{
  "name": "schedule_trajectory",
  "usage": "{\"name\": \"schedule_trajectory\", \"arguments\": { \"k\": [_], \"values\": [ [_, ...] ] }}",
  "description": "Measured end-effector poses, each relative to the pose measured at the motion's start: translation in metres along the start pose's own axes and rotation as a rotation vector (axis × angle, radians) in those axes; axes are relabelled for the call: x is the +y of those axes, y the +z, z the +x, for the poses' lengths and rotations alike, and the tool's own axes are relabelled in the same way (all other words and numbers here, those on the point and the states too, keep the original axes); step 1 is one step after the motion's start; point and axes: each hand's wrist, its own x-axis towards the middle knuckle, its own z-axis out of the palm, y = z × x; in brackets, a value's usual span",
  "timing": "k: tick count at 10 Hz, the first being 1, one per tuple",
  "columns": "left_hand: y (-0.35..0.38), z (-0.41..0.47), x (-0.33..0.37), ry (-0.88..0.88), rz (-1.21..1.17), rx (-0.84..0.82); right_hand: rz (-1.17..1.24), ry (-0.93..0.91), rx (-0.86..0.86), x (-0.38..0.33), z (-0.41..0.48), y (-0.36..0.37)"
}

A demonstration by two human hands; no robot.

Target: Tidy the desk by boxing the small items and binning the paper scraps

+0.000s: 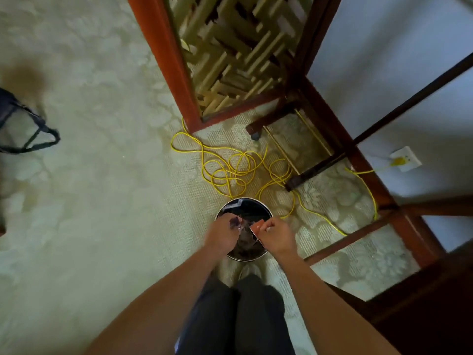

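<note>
pinching paper scraps (257, 227), left hand (221, 234) and right hand (277, 235) hover over bin (243, 201).

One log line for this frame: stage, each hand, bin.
stage: binning scraps | left hand: pinches dark scrap | right hand: pinches orange scrap | bin: on carpet, below both hands

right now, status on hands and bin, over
Left hand pinches a dark scrap, right hand an orange scrap. Both above the open bin. Yellow cable coiled on carpet beside the bin, not in the drop path.
</note>
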Motion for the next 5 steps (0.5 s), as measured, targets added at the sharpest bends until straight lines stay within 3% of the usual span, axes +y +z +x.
{"name": "schedule_trajectory", "arguments": {
  "k": [1,3,5],
  "values": [
    [0.017,0.041,-0.019,0.037,0.098,-0.062,-0.034,0.011,0.011,0.020,0.032,0.028],
    [0.029,0.084,-0.039,0.066,0.210,-0.223,-0.005,0.094,-0.130,0.040,0.061,0.056],
    [0.005,0.059,-0.027,0.099,0.232,-0.186,0.076,0.117,-0.042,0.027,0.028,0.032]
  ]
}}
